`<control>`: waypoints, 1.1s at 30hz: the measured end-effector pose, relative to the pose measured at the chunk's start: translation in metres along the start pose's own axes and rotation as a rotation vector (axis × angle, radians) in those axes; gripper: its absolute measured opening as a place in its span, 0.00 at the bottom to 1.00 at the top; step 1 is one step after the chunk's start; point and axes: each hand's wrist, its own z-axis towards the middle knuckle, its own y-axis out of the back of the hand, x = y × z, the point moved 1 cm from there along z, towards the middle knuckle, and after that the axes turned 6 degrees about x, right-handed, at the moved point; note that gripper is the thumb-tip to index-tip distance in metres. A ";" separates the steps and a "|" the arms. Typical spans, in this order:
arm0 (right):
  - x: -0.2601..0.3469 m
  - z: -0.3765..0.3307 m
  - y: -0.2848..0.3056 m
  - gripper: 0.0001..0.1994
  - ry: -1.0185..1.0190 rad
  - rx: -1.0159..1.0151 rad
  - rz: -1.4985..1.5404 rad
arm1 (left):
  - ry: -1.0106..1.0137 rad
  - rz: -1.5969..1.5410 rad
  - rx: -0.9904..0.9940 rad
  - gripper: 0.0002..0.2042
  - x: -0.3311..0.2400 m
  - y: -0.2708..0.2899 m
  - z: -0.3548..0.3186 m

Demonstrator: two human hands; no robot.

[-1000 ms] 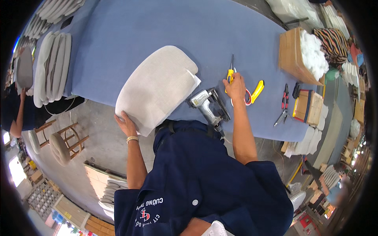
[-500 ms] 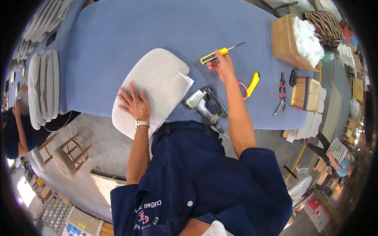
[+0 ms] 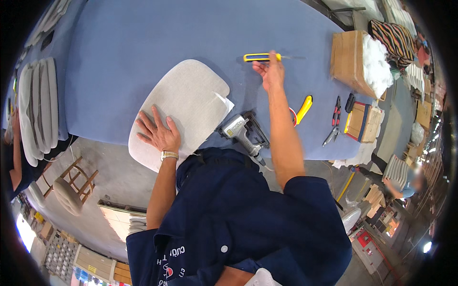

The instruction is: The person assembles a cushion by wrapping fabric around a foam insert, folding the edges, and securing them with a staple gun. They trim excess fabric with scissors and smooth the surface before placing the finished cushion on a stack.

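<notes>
A light grey upholstered seat pad (image 3: 191, 95) lies on the blue-covered table, its near end reaching past the table edge. Flat on it rests my left hand (image 3: 161, 135), fingers spread. My right hand (image 3: 271, 74) is raised over the table to the right of the pad and grips a screwdriver (image 3: 257, 57) with a yellow and dark handle. The screwdriver's shaft points right and looks blurred. Beside the pad's right edge, a silver and black staple gun (image 3: 242, 132) lies at the table's near edge. A small white flap (image 3: 224, 100) shows at the pad's right side.
Right of my arm lie a yellow utility knife (image 3: 304, 109), a roll of red-edged tape (image 3: 293, 116) and red-handled pliers (image 3: 337, 110). A cardboard box (image 3: 350, 62) of white stuffing stands farther right. Stacked grey pads (image 3: 39, 109) sit at left, near another person's arm (image 3: 15, 152).
My right hand has moved slightly up, and the screwdriver has turned from slanted to nearly level. My left hand stays flat on the pad. The whole view has shifted slightly.
</notes>
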 end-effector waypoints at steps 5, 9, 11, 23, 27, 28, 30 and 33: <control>-0.052 -0.039 -0.019 0.23 -0.194 0.174 -0.192 | -0.009 -0.042 0.027 0.33 0.003 -0.001 0.002; -0.021 -0.015 0.004 0.22 -0.030 0.122 -0.088 | 0.011 -0.063 0.026 0.33 0.002 -0.001 0.004; -0.025 -0.010 0.013 0.21 0.092 -0.031 0.094 | 0.017 -0.066 0.025 0.32 -0.001 0.000 0.004; -0.049 -0.059 -0.014 0.21 -0.199 0.100 -0.218 | -0.006 -0.057 -0.008 0.32 -0.002 0.001 0.007; -0.030 -0.019 0.022 0.25 -0.119 0.174 -0.303 | 0.015 -0.053 0.016 0.32 -0.003 0.005 0.008; -0.026 -0.021 0.019 0.25 -0.033 0.116 -0.136 | 0.020 -0.051 0.027 0.32 -0.003 0.006 0.006; -0.036 -0.045 -0.004 0.24 -0.184 0.219 -0.278 | 0.022 -0.041 0.009 0.32 -0.001 0.003 0.003; -0.032 -0.024 -0.013 0.23 -0.202 0.319 -0.335 | 0.017 -0.055 0.002 0.32 -0.001 0.003 0.005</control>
